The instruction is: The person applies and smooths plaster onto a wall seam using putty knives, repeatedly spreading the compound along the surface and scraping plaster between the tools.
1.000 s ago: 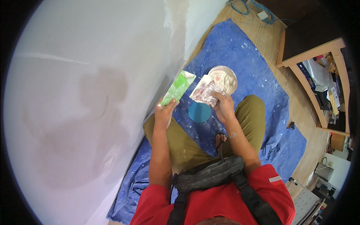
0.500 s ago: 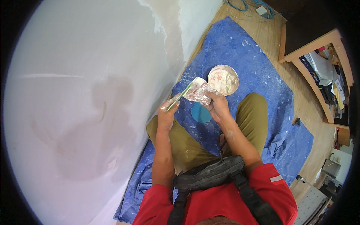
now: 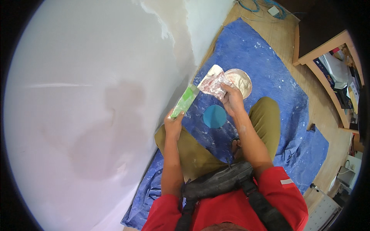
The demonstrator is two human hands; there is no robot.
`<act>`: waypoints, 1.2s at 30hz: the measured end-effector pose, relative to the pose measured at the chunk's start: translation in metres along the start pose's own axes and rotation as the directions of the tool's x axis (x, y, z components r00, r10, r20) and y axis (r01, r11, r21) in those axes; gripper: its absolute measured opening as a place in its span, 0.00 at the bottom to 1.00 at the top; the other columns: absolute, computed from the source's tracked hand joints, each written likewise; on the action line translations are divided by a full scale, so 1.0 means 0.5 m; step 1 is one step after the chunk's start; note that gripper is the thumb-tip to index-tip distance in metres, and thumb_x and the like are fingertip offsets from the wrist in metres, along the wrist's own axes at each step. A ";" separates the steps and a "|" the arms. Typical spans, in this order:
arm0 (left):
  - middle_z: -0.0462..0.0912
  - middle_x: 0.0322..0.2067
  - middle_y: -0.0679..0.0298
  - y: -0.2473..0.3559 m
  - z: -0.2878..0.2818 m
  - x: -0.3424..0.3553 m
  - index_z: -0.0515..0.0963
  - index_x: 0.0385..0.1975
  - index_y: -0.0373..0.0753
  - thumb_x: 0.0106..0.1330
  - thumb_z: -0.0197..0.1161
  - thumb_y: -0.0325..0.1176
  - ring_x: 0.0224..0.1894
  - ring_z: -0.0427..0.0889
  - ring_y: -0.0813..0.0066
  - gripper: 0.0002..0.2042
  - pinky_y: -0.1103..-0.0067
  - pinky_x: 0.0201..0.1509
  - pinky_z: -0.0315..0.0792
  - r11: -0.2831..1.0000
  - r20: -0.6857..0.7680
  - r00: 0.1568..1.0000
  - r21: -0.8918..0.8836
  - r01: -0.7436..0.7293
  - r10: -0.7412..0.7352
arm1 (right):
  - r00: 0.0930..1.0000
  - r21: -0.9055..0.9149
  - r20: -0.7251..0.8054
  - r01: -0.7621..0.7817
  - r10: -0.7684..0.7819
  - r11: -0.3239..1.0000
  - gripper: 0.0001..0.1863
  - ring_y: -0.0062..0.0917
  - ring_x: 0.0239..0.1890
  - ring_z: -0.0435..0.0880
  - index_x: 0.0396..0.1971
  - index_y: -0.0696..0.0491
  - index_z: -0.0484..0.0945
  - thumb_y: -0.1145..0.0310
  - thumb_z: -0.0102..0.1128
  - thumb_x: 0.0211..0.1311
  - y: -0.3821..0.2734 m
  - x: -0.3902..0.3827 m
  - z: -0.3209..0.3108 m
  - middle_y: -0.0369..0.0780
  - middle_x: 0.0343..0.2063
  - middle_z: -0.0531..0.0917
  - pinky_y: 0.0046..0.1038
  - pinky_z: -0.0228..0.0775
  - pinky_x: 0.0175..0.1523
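My left hand (image 3: 174, 124) grips the near end of a flat green putty spreader (image 3: 185, 101), its broad face turned up and smeared with white. Closed on a second flat spreader (image 3: 210, 85), my right hand (image 3: 233, 100) keeps it just right of the green one, their ends very near each other; whether they touch I cannot tell. White putty coats the far edge of this second spreader, and reddish streaks cover its face. Partly behind it stands a round tub (image 3: 249, 89) of creamy white putty. A round blue lid (image 3: 214, 116) lies below, between my knees.
A putty-spotted blue tarp (image 3: 266, 63) covers the wooden floor under me. Close on my left rises a pale wall (image 3: 77, 50) with patched areas. To the right, a wooden shelf unit (image 3: 322, 71) holds papers and boxes. Blue cables (image 3: 250, 5) lie at the far edge.
The green spreader has turned from edge-on to showing its broad face. The right-hand spreader has come away from across its far part to beside its end. The whole view has shifted slightly.
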State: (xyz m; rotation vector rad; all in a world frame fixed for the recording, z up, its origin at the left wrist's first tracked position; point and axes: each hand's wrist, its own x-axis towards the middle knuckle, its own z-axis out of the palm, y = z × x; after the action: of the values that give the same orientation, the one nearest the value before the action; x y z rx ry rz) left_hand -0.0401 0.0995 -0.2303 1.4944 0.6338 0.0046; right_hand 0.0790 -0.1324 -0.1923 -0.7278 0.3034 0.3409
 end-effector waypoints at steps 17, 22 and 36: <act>0.81 0.49 0.56 0.002 -0.069 -0.061 0.72 0.58 0.24 0.66 0.61 0.19 0.49 0.83 0.68 0.20 0.72 0.55 0.80 0.966 -0.006 0.997 -0.245 0.077 -0.081 | 0.825 -0.843 0.013 0.313 -0.565 0.438 0.15 0.44 0.35 0.88 0.41 0.63 0.82 0.68 0.60 0.58 0.053 0.178 0.153 0.54 0.30 0.86 0.38 0.77 0.42; 0.80 0.50 0.56 0.008 -0.072 -0.062 0.71 0.58 0.25 0.66 0.62 0.18 0.51 0.82 0.67 0.20 0.69 0.56 0.79 0.954 0.036 0.995 -0.281 0.101 -0.095 | 0.779 -0.890 0.070 0.332 -0.623 0.314 0.17 0.48 0.35 0.87 0.47 0.61 0.80 0.69 0.59 0.60 0.040 0.132 0.250 0.54 0.30 0.86 0.42 0.77 0.43; 0.81 0.49 0.57 -0.007 -0.097 -0.064 0.73 0.57 0.28 0.66 0.61 0.19 0.51 0.82 0.67 0.19 0.68 0.56 0.78 0.956 0.038 0.998 -0.287 0.064 -0.056 | 0.547 -0.704 0.334 0.686 -0.767 0.183 0.20 0.42 0.41 0.88 0.52 0.60 0.80 0.80 0.55 0.58 0.175 0.025 0.222 0.51 0.43 0.86 0.36 0.79 0.49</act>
State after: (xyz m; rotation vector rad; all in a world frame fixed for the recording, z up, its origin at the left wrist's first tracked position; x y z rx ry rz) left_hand -0.0873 0.1315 -0.2185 1.1910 0.6259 0.0271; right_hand 0.0715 0.0074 -0.1703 -1.6998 -0.1888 -0.5916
